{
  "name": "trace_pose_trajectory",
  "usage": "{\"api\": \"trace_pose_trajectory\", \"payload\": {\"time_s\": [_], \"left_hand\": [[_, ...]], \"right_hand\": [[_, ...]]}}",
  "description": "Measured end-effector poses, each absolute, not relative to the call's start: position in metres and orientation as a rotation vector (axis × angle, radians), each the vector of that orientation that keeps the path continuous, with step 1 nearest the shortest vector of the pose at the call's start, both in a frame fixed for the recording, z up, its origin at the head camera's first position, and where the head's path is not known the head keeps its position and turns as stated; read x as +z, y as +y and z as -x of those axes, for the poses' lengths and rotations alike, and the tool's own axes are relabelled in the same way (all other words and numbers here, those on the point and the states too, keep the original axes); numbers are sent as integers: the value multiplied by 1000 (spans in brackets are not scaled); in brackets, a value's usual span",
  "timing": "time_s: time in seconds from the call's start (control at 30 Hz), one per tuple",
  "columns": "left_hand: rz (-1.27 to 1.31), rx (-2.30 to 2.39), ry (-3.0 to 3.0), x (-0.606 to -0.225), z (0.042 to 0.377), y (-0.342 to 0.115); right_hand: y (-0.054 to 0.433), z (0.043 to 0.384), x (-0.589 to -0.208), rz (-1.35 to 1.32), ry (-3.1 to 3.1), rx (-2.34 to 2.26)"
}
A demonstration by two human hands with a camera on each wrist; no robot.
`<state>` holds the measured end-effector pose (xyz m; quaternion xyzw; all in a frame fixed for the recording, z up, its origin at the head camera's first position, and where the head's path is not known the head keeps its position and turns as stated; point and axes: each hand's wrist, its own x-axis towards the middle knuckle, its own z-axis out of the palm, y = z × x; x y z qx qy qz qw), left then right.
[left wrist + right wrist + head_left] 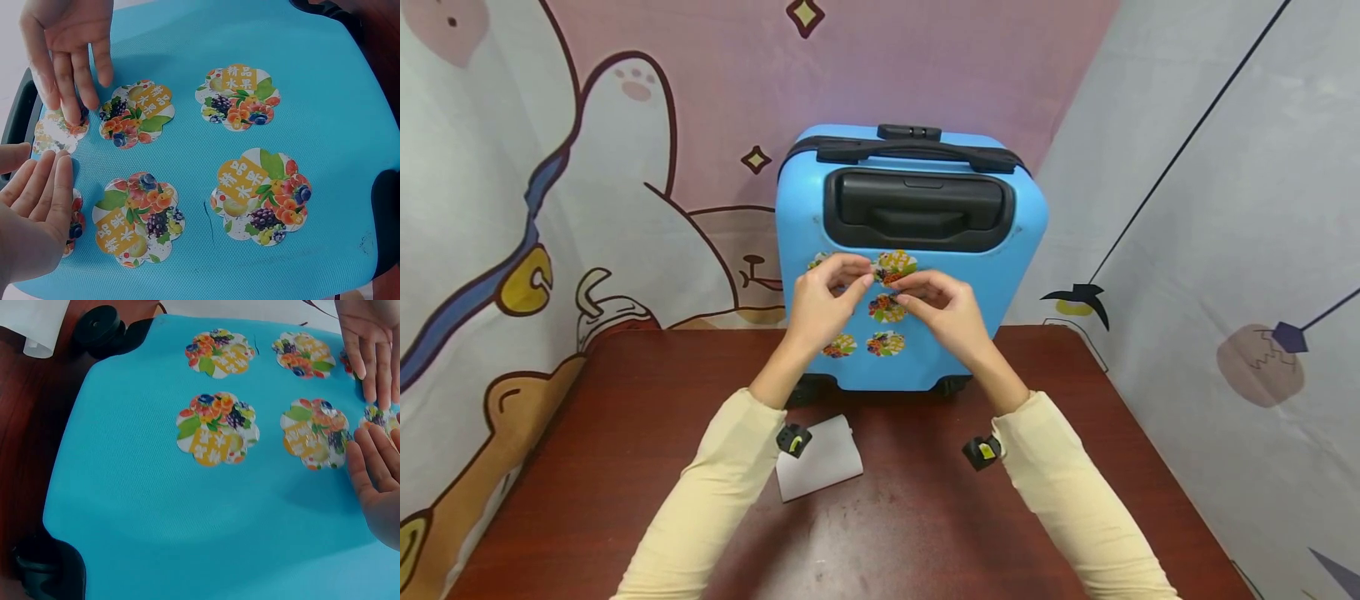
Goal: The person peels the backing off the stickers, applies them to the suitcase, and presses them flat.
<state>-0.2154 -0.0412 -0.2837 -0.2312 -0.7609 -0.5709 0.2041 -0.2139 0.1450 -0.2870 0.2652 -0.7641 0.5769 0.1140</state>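
A light blue suitcase [970,300] stands upright on the table, with several scalloped fruit stickers on its front. My left hand [823,304] and right hand [951,317] are at either side of the upper right sticker [895,266], their fingertips at its edges. In the left wrist view, the fingers of both hands look straight over that sticker [60,132]. Just below it is the middle right sticker [886,308]. Lower down are the bottom left sticker [839,346] and bottom right sticker [886,343]. My left hand covers much of the left column in the head view.
A white sheet [820,458], curled at one edge, lies on the brown table [910,517] near my left forearm. The suitcase has a black handle recess [917,208] and black wheels at its base. Behind it hangs a printed cloth [925,67].
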Motion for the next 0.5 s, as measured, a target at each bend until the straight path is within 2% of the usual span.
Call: {"api": "trace_pose_trajectory", "payload": {"time_s": [0.17,0.5], "left_hand": [[658,-1572,-2133,-286,215,-41],[634,-1633,-2125,-289,212,-49]], "right_hand": [[142,214,-289,-804,-2275,1704],[153,212,-292,-692,-2291,1692]]}}
